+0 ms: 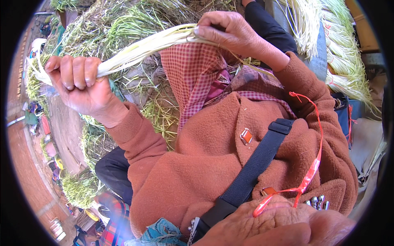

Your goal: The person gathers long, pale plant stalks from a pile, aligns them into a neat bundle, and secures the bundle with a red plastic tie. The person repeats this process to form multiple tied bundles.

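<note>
A bunch of pale stalks (138, 47) that look like blanched chives stretches between my two hands. My left hand (83, 80) is closed in a fist around one end, and loose white ends stick out beyond it. At the other end, my right hand (231, 30) pinches the stalks between thumb and fingers. A thin yellowish strand (246, 63) trails below the right hand. A red plastic tie (309, 175) hangs from the mouth across the chest. Beneath the bunch, a red checked apron (194, 77) covers the lap.
Heaps of green and dry leaves (132, 30) cover the ground ahead. At the right, loose pale stalks (307, 24) lie on a grey surface (318, 58), beside tied bundles (347, 55). A blue container (354, 107) stands below them. Brick paving (34, 166) shows at far left.
</note>
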### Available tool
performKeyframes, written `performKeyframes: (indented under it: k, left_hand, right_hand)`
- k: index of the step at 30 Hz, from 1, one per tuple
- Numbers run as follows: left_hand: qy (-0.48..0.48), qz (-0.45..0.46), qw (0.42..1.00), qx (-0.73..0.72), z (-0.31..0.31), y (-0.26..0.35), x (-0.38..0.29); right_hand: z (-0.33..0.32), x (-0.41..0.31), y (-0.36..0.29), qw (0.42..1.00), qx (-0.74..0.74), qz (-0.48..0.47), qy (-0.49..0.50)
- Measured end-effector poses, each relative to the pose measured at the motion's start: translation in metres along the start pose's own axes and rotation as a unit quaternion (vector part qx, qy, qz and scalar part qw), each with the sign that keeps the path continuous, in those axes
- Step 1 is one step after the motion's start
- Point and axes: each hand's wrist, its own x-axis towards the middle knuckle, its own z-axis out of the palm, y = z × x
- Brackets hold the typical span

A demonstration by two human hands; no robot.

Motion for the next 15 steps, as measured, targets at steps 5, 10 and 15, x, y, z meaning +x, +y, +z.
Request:
performKeyframes:
  k: [5, 10, 15]
  left_hand:
    - [-0.024, -0.012, 1.000, -0.011, 0.002, 0.003, -0.005]
    - [-0.011, 0.001, 0.999, -0.050, 0.001, 0.017, -0.011]
    - [-0.028, -0.011, 0.999, -0.038, -0.003, 0.020, -0.014]
  right_hand:
    - [-0.012, -0.019, 0.044, 0.959, 0.160, 0.198, 0.126]
    - [-0.059, -0.036, 0.103, 0.946, -0.169, 0.238, 0.140]
    - [-0.042, -0.040, 0.097, 0.980, -0.063, 0.161, 0.099]
